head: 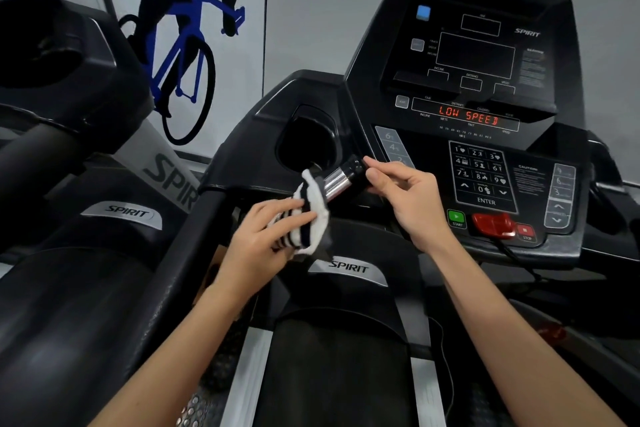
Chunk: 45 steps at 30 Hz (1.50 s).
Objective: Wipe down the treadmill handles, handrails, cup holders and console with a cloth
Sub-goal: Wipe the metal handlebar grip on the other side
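L hand [263, 236] fingers grip striped cloth [313, 210] against chrome handle [337, 182]; R hand [405, 194] fingers pinch its end.

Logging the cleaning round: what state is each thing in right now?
cloth: bunched round the chrome handle, gripped by left hand.
chrome handle: black end pinched by right hand.
console display: lit, reads LOW SPEED.
red safety key: seated on the console.
cup holder: dark inside, contents unclear.

Left hand [263, 236], right hand [405, 199], seemingly curled.
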Each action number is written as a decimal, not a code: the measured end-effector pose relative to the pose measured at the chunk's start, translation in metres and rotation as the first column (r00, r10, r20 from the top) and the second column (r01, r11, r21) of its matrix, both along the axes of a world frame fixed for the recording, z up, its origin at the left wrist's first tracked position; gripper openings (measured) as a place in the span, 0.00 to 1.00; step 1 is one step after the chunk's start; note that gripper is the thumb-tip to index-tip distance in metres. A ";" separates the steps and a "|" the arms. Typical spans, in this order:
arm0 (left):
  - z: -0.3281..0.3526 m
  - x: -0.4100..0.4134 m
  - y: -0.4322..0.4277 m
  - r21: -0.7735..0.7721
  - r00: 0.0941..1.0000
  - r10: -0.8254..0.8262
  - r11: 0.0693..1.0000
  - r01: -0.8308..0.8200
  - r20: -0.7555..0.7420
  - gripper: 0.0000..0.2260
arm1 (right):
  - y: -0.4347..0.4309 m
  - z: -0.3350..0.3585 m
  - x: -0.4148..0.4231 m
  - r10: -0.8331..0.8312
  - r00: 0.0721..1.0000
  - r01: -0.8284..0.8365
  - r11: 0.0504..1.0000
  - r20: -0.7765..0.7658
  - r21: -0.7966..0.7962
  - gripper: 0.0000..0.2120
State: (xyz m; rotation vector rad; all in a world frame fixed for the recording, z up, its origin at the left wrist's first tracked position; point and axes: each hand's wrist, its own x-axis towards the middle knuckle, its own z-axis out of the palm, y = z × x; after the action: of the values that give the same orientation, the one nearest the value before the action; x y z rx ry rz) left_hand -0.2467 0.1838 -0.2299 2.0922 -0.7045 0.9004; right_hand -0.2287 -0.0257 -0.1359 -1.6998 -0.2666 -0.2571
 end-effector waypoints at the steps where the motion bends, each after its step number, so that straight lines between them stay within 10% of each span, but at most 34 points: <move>1: 0.001 -0.001 0.004 -0.073 0.997 -0.025 0.997 0.019 -0.072 0.23 | 0.000 0.000 -0.001 0.003 1.000 -0.003 1.000 0.000 0.004 0.12; 5: 0.042 0.009 0.002 -0.451 0.833 -0.318 0.888 0.093 -0.453 0.13 | 0.000 0.000 -0.003 0.004 1.000 -0.004 1.000 -0.006 -0.001 0.12; 17: 0.071 0.056 -0.009 -0.544 0.377 -0.506 0.839 0.008 -0.776 0.07 | 0.001 -0.001 -0.002 -0.020 1.000 0.021 0.999 0.016 -0.027 0.11; 29: 0.100 0.035 -0.014 -0.294 0.736 -0.356 0.930 0.220 -0.576 0.08 | 0.000 -0.001 0.000 -0.013 1.000 0.013 0.999 0.011 -0.034 0.11; 36: 0.080 0.059 -0.010 -0.475 0.386 -0.444 0.880 0.016 -0.808 0.08 | 0.000 0.000 -0.001 -0.006 1.000 0.006 1.000 0.001 -0.020 0.09; 39: 0.067 0.054 0.011 -0.394 0.369 -0.377 0.919 0.030 -0.850 0.09 | 0.000 -0.001 -0.001 -0.002 1.000 0.002 1.000 -0.003 -0.011 0.09; 45: 0.081 0.035 0.004 -0.255 0.683 -0.271 0.959 0.128 -0.678 0.09 | 0.000 0.000 -0.001 -0.001 1.000 0.001 1.000 0.003 0.005 0.10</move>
State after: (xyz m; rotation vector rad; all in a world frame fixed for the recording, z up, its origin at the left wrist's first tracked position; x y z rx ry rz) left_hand -0.2116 0.1881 -0.1494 1.9201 -0.3899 -0.0160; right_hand -0.2300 -0.0253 -0.1358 -1.6952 -0.2673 -0.2613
